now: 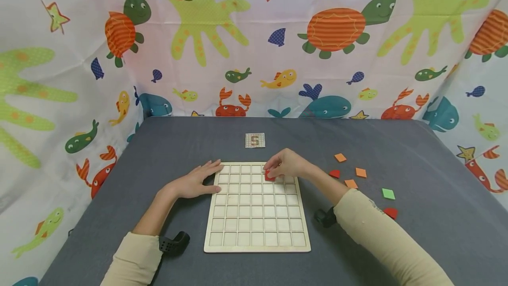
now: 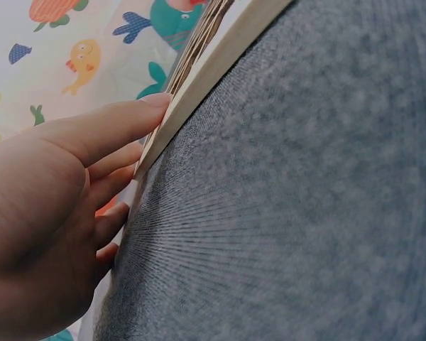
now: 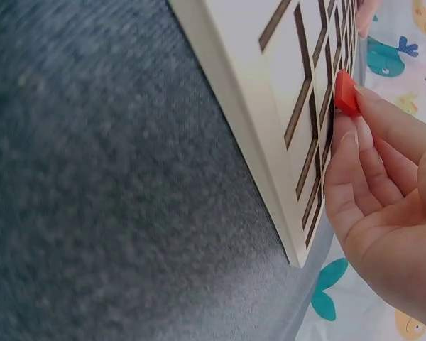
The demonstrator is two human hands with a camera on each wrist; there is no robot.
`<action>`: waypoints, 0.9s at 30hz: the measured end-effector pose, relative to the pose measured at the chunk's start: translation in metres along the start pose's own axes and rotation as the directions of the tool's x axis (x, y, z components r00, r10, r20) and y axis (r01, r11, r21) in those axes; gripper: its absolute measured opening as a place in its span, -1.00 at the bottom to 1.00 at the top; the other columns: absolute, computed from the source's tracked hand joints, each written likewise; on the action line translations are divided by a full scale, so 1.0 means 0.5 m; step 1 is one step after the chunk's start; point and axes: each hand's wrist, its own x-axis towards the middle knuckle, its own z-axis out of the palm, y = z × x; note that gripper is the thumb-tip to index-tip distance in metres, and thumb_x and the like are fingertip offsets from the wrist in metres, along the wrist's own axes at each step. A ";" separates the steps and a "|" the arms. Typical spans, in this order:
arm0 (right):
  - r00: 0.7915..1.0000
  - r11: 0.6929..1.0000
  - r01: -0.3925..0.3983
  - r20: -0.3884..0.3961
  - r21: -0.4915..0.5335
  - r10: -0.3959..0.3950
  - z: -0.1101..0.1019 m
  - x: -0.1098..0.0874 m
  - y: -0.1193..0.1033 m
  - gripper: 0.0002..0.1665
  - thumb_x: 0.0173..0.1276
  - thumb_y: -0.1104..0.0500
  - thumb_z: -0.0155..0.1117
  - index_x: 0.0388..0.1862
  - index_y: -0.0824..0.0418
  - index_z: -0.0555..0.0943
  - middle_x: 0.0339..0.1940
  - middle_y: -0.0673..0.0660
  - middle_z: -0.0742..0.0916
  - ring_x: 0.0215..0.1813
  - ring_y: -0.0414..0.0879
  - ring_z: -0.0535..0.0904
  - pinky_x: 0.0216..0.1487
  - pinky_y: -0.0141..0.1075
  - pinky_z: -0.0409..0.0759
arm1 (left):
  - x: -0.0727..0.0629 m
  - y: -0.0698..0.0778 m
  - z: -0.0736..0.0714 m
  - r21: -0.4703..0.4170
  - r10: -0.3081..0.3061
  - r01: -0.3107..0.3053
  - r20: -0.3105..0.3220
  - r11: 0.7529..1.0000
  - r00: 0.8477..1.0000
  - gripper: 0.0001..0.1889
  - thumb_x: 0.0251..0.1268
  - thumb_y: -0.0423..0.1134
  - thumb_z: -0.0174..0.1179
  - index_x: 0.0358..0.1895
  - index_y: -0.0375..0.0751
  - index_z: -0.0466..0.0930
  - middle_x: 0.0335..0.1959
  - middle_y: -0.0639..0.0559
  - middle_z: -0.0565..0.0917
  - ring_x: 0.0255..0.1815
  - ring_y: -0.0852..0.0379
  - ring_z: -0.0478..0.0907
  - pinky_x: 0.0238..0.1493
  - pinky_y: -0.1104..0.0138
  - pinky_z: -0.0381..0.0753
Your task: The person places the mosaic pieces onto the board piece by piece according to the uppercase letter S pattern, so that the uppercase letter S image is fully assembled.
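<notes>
A pale wooden grid board [image 1: 257,212] with square cells lies on the grey table in the head view. My right hand [image 1: 289,164] pinches a red square tile [image 1: 269,176] between thumb and fingers, over the board's upper rows right of centre. In the right wrist view the tile [image 3: 346,93] stands tilted, right at the grid's surface. At the board's upper left edge, my left hand [image 1: 195,182] is spread with its fingers fairly straight. Its thumb [image 2: 155,101] touches the board's rim in the left wrist view, and the hand holds no tile.
Behind the board lies a small card [image 1: 255,140] with a gridded figure on it. To the right are scattered orange tiles [image 1: 360,172], a green tile [image 1: 388,193] and red tiles [image 1: 390,213], some close to my right forearm. A patterned curtain [image 1: 254,69] hangs behind the table.
</notes>
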 end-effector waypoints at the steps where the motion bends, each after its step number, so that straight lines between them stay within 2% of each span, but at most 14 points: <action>1: 1.000 1.000 0.000 -0.004 0.001 0.000 0.002 0.000 0.000 -0.80 0.17 0.36 0.40 -0.19 0.36 0.72 -0.44 0.11 0.74 -0.50 -0.02 0.57 -0.45 -0.27 0.55 | 0.000 0.000 0.000 -0.001 0.003 -0.003 0.001 1.000 1.000 -0.21 0.35 0.00 0.17 0.48 -0.33 0.05 0.51 -0.24 -0.06 0.49 -0.25 -0.29 0.37 -0.15 -0.30; 7: 1.000 1.000 -0.017 -0.021 0.009 0.017 0.011 -0.002 -0.004 -0.83 0.16 0.34 0.42 -0.24 0.33 0.73 -0.48 0.13 0.74 -0.44 0.01 0.65 -0.35 -0.22 0.63 | 0.003 -0.003 0.003 0.002 0.015 -0.015 -0.002 1.000 1.000 -0.21 0.35 -0.01 0.17 0.48 -0.33 0.04 0.51 -0.25 -0.07 0.49 -0.26 -0.30 0.37 -0.15 -0.31; 11: 1.000 1.000 -0.010 -0.010 0.009 0.010 0.013 -0.002 -0.004 -0.84 0.17 0.34 0.41 -0.23 0.33 0.73 -0.47 0.15 0.74 -0.46 0.01 0.62 -0.36 -0.23 0.61 | 0.002 -0.003 0.003 0.004 0.009 -0.009 -0.005 1.000 1.000 -0.21 0.35 -0.02 0.17 0.48 -0.32 0.04 0.51 -0.23 -0.06 0.50 -0.24 -0.30 0.37 -0.15 -0.31; 27: 0.997 0.993 0.074 0.014 -0.091 -0.073 0.013 -0.006 0.000 -0.83 0.20 0.33 0.39 -0.20 0.34 0.73 -0.41 0.07 0.74 -0.35 -0.13 0.63 -0.28 -0.30 0.59 | -0.002 0.006 0.004 0.004 -0.006 0.006 -0.018 1.000 1.000 -0.23 0.35 -0.04 0.18 0.48 -0.32 0.06 0.51 -0.24 -0.04 0.50 -0.24 -0.27 0.38 -0.13 -0.30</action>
